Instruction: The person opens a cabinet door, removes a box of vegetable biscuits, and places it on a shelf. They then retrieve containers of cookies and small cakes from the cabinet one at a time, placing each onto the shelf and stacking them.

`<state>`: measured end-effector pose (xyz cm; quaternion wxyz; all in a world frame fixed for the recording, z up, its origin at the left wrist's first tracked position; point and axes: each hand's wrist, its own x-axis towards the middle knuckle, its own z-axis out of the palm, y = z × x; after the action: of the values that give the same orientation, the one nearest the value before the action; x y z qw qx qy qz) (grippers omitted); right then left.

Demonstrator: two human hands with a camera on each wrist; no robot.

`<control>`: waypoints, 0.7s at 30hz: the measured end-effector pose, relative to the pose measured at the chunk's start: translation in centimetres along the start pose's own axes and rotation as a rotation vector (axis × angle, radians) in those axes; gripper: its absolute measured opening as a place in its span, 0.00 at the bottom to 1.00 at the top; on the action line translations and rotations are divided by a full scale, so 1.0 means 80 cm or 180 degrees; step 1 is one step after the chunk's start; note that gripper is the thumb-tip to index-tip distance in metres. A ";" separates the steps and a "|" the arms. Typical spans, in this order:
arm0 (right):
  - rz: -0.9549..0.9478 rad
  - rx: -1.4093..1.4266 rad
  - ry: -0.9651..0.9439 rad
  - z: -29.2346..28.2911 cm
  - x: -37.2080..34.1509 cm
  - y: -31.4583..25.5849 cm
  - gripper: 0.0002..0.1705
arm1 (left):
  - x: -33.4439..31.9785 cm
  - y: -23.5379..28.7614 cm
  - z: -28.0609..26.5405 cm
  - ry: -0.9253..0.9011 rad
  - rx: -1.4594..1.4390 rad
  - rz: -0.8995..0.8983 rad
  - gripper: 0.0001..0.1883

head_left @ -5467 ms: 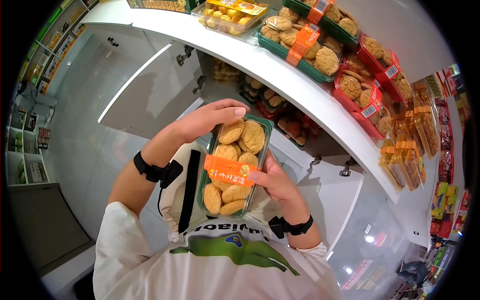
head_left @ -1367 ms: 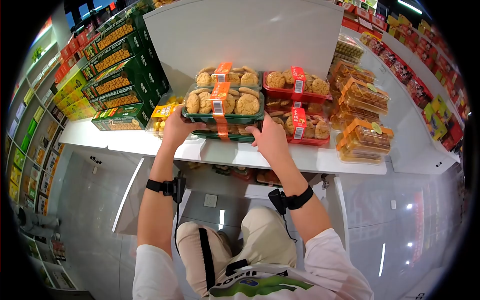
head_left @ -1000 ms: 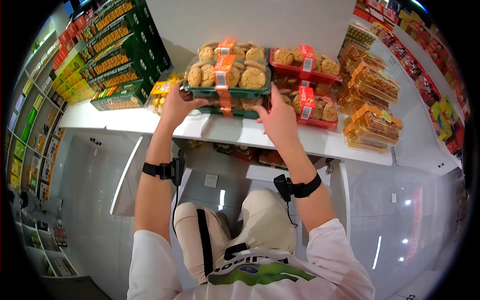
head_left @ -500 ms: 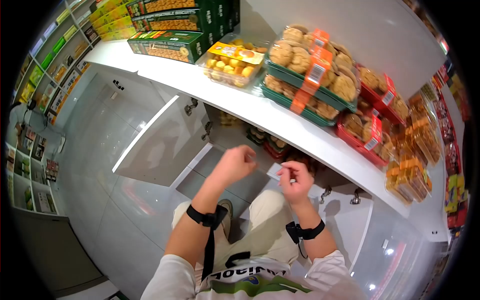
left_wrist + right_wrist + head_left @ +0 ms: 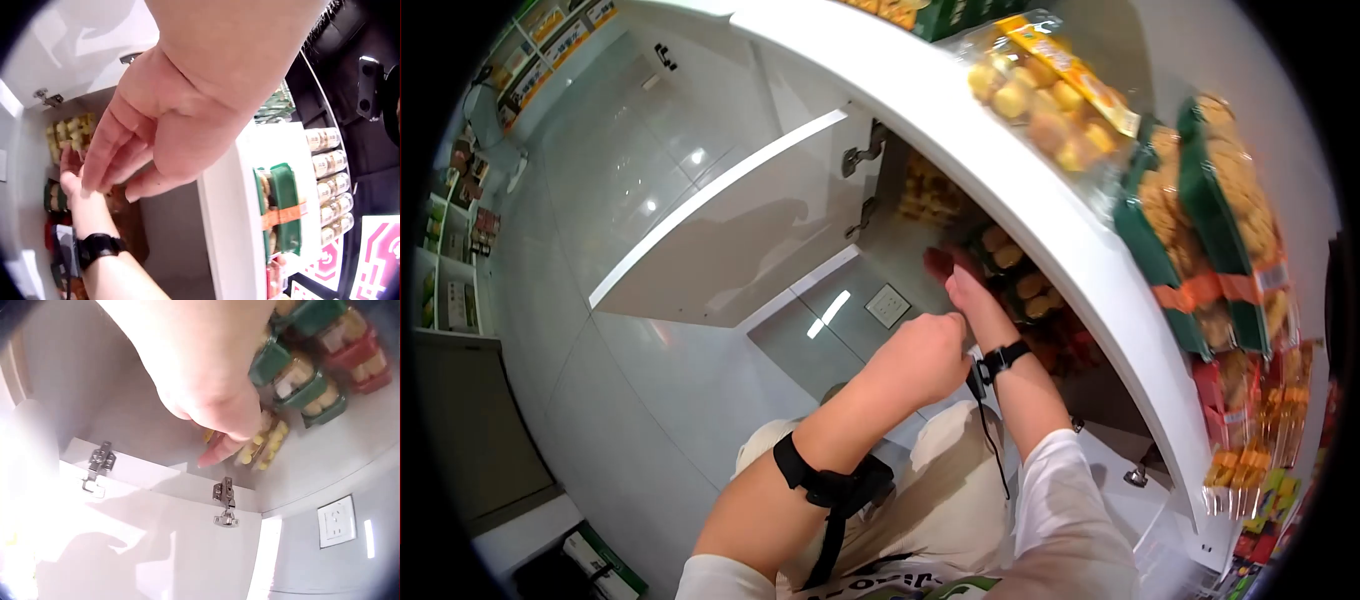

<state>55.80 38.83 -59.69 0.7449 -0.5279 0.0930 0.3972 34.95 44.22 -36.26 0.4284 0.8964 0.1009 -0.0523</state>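
Note:
My right hand (image 5: 962,278) reaches into the open cabinet under the counter, its fingers extended and holding nothing visible. In the right wrist view its fingers overlap a clear pack of small yellow round cakes (image 5: 265,447), partly hidden behind the hand. Green trays of cookies (image 5: 1035,295) lie beside it inside the cabinet, along with red trays (image 5: 356,353). My left hand (image 5: 925,350) hovers close by the right wrist, outside the cabinet. The left wrist view shows its fingers loosely bent, with nothing between them.
The white cabinet door (image 5: 740,230) swings out on the left, with metal hinges (image 5: 225,500). A wall socket (image 5: 887,305) sits low at the back. Above, the white counter (image 5: 1020,190) bears a pack of yellow cakes (image 5: 1040,100) and green cookie trays (image 5: 1235,200).
The green cookie tray I held earlier now sits stacked on the counter, released. Both hands have moved down, and the right one has gone into the cabinet. My view has turned left and downward.

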 end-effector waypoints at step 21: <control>-0.0160 0.1536 0.0590 0.023 0.199 0.026 0.23 | 0.021 -0.078 -0.040 0.0367 0.0438 -0.1081 0.22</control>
<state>64.45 48.56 -69.30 0.8473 -0.3711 0.2398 0.2948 35.17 50.72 -39.27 0.3446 0.8952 0.2713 -0.0792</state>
